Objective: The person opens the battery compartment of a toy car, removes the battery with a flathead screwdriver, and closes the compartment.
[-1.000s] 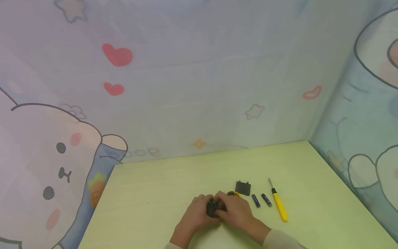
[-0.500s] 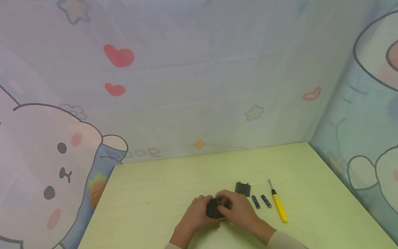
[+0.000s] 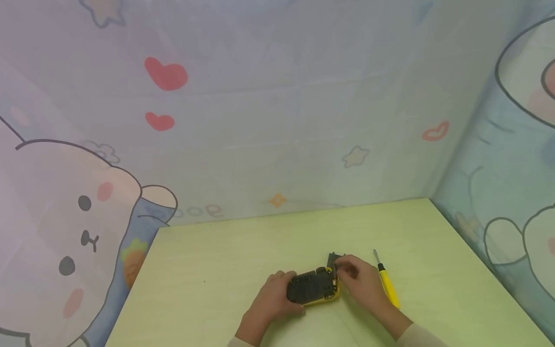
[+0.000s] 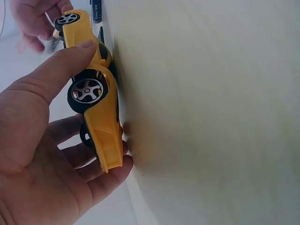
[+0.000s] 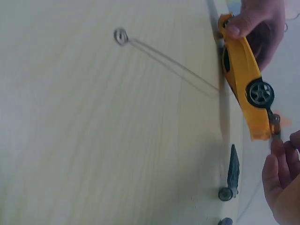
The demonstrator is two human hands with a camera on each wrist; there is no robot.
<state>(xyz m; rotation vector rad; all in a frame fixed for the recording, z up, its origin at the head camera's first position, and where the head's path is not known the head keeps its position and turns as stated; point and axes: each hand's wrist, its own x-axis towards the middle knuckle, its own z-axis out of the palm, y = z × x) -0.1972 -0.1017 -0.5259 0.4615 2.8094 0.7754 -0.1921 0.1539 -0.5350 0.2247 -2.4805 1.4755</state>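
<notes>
A yellow toy car (image 4: 101, 136) lies upside down on its roof side in my left hand (image 3: 270, 301). Its black underside shows in the head view, with a recess in it. The left thumb presses one side of the car, and the other fingers curl round the opposite side. My right hand (image 3: 362, 282) is at the car's right end, thumb and fingertips together. They pinch what looks like a small dark battery (image 5: 276, 125), mostly hidden and blurred. A black cover (image 3: 333, 260) lies on the table just behind that hand, partly covered.
A yellow-handled screwdriver (image 3: 389, 286) lies to the right, partly behind the right wrist. Two batteries on the table, one a battery (image 5: 225, 194) beside the cover, are hidden by the hand in the head view. The pale table (image 3: 217, 270) meets a printed cloth backdrop.
My right hand has moved right from the car's underside to beyond its right end, uncovering most of the black underside. The left hand keeps its grip in about the same place.
</notes>
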